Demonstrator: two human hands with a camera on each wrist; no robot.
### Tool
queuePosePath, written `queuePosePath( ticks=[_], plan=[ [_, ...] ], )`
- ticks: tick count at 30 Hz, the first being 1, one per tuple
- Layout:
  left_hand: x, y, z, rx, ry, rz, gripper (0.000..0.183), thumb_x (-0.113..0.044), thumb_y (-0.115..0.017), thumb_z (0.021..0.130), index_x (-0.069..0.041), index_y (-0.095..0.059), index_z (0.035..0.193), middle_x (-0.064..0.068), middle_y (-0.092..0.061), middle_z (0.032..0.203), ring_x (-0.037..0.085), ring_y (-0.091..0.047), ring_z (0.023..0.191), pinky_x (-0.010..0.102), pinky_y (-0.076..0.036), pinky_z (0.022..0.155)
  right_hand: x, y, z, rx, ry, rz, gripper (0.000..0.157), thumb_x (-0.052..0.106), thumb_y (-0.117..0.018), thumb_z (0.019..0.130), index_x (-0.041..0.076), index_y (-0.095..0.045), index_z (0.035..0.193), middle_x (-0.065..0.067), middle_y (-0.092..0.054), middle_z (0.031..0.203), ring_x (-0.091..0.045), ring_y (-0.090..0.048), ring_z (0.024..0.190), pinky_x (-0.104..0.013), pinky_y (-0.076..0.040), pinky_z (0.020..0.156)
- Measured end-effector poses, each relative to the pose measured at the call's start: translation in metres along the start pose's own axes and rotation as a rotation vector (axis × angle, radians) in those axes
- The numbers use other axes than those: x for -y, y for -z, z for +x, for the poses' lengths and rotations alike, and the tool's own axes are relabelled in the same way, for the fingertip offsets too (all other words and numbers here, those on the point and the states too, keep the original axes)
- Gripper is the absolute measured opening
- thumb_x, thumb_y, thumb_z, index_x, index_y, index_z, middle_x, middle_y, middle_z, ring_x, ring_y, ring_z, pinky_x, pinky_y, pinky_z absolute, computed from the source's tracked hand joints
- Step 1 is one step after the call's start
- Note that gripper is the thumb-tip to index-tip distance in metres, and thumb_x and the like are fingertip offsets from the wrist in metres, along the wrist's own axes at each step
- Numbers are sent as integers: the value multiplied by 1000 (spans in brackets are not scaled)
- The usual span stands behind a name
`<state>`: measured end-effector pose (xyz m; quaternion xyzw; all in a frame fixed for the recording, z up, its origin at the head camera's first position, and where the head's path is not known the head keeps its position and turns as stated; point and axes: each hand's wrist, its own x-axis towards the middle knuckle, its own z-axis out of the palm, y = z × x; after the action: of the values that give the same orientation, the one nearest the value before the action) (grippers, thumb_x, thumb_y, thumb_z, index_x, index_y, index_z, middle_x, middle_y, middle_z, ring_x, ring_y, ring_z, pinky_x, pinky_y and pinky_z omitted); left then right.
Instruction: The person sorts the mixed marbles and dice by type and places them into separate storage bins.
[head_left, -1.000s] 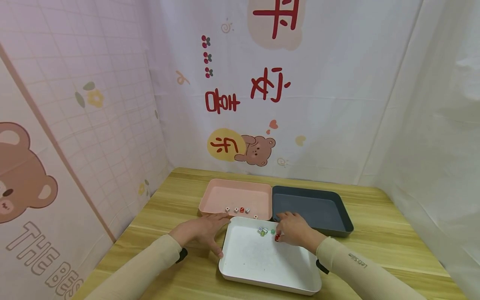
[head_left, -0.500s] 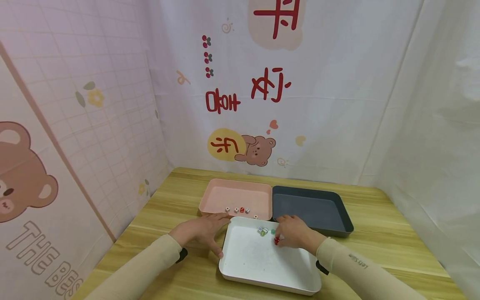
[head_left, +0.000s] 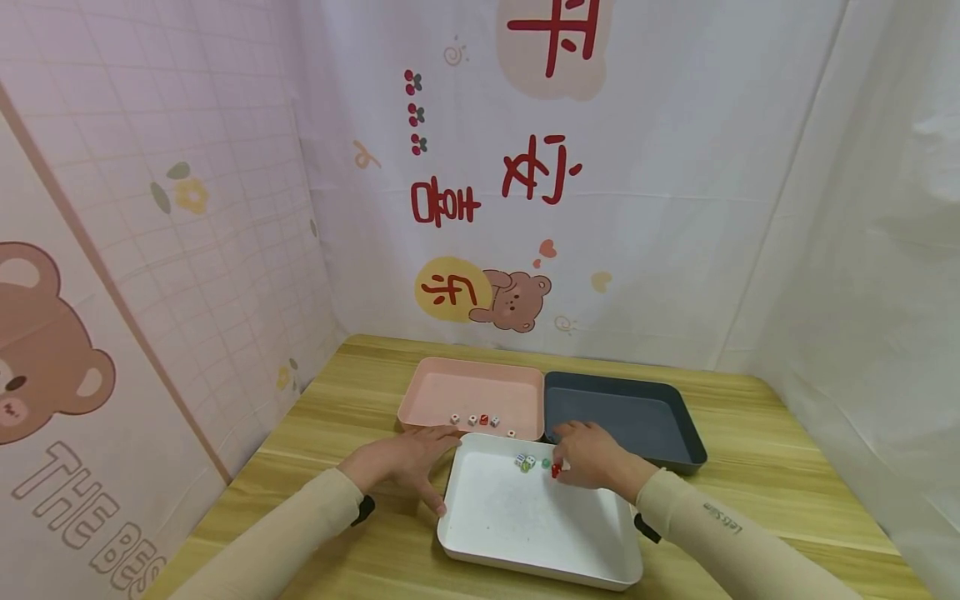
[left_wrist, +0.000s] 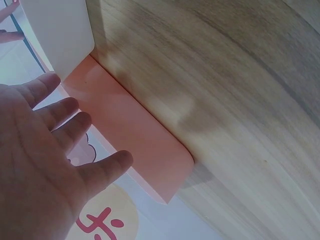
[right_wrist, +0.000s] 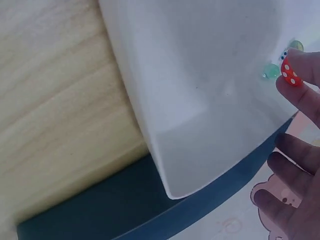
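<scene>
A red die with white dots (right_wrist: 290,74) is pinched between the thumb and forefinger of my right hand (head_left: 588,457). This hand is over the upper right part of the white tray (head_left: 525,521). Just left of it in the tray lie a green glassy ball (head_left: 546,463), a pair of white dice (head_left: 531,461) and a yellow-green piece (head_left: 526,468). My left hand (head_left: 405,462), fingers spread, is at the tray's left side with thumb and fingertips at the rim. In the left wrist view the fingers (left_wrist: 107,170) look straight and hold nothing.
Behind the white tray stands a pink tray (head_left: 480,387) with several small dice (head_left: 483,420) along its near side. A dark blue-grey tray (head_left: 622,417) adjoins it on the right. Printed cloth (head_left: 637,208) hangs behind the wooden table (head_left: 772,467).
My right hand first drew slightly nearer with the red die, then shifted a little farther from me; the die's visible face has turned. The left hand stays in place.
</scene>
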<state>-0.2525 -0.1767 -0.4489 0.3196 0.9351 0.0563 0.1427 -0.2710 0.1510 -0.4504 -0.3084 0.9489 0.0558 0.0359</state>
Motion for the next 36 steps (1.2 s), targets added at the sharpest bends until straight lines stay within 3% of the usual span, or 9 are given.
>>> queuePosePath(
  ticks=[10, 27, 36],
  plan=[
    [-1, 1, 0, -2, -1, 7, 114, -67, -80, 67, -9, -34, 153, 8, -23, 161, 27, -24, 147, 48, -29, 114, -1, 8, 6, -27, 15, 3, 12, 35, -79, 83, 25, -79, 87, -8, -60, 133, -33, -53, 124, -56, -44, 100],
    [-2, 2, -1, -1, 3, 4, 112, -65, -82, 67, -9, -35, 153, 9, -25, 161, 27, -24, 147, 48, -28, 115, -3, 18, 18, -73, 40, 113, 6, 29, -76, 85, 24, -78, 87, -12, -61, 132, -37, -53, 124, -60, -45, 97],
    [-1, 1, -1, 2, -1, -5, 113, -66, -81, 67, -9, -34, 153, 9, -24, 161, 28, -23, 147, 48, -29, 115, -8, 18, 27, -124, -26, 119, 9, 32, -77, 85, 24, -76, 83, -11, -64, 126, -33, -55, 122, -55, -50, 94]
  ],
)
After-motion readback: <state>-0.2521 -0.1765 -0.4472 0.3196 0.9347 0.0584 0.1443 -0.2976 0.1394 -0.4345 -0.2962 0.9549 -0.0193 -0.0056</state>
